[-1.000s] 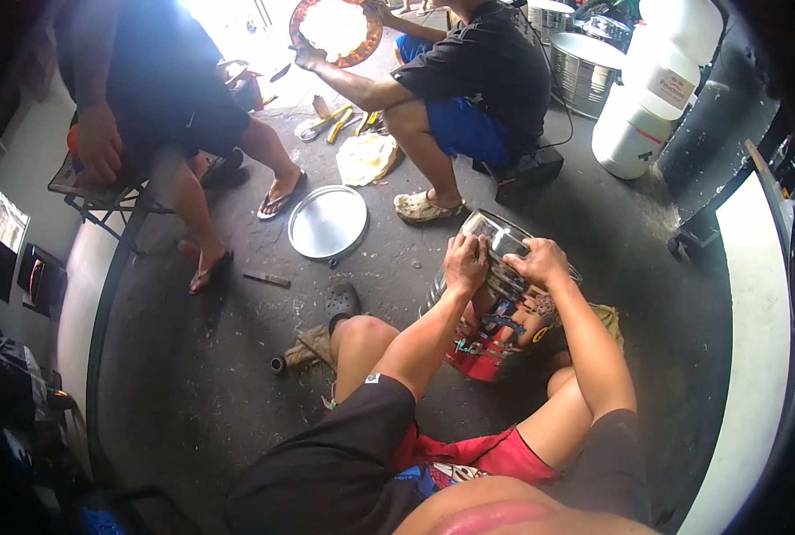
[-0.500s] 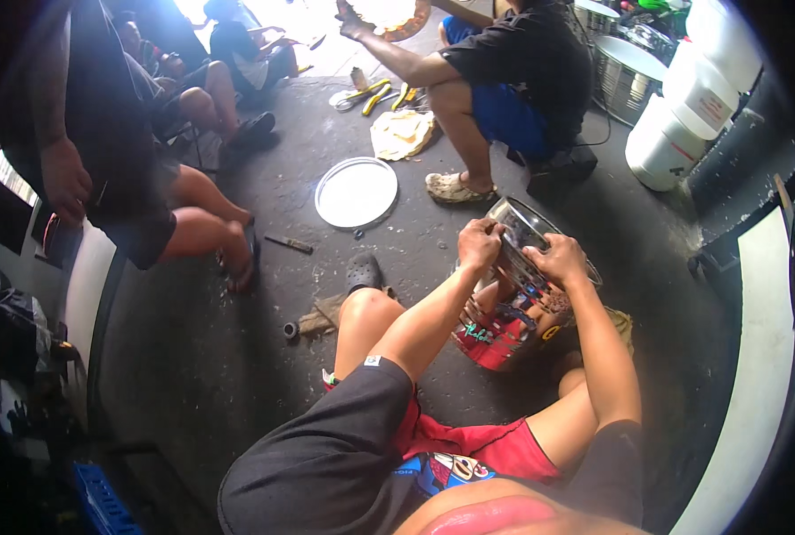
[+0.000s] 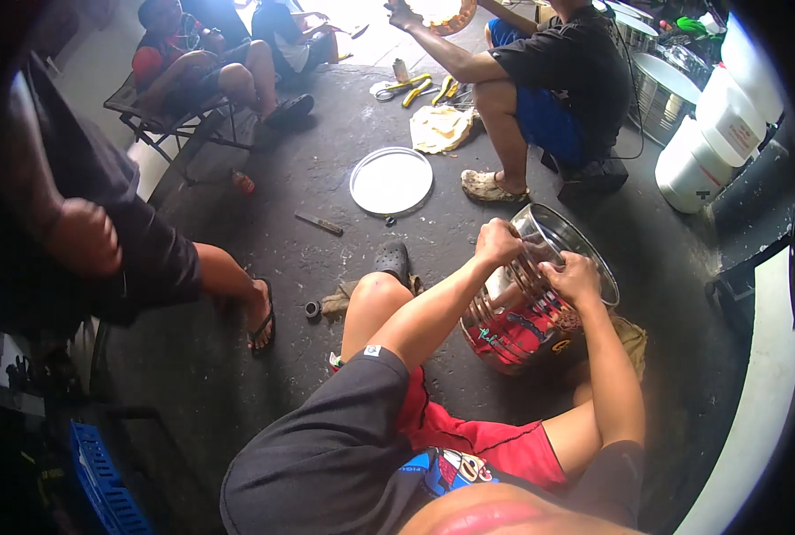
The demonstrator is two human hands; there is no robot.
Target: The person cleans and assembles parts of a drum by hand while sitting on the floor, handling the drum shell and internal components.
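Observation:
A shiny metal drum [image 3: 513, 334] stands tilted on the floor in front of me, its open mouth facing up and to the right. Its ridged, mirror-like wall reflects the red of my shorts. My left hand [image 3: 499, 242] is closed at the near left part of its upper edge. Just right of it, my right hand [image 3: 577, 280] is closed on the wall below the rim, fingers curled toward the left hand. Whether a small part sits under the fingers is hidden.
A round white drumhead [image 3: 391, 181] lies ahead, near a flat dark metal bar [image 3: 318, 223]. Yellow-handled pliers [image 3: 415, 92] and a cream cloth [image 3: 442, 129] lie farther off. One person crouches ahead; another stands at left. White containers [image 3: 692, 160] stand at right.
The view has swung left, so the scene sits farther right and lower. More of the drum's open mouth shows now. The standing person at left has stepped nearer. Both hands stay on the drum.

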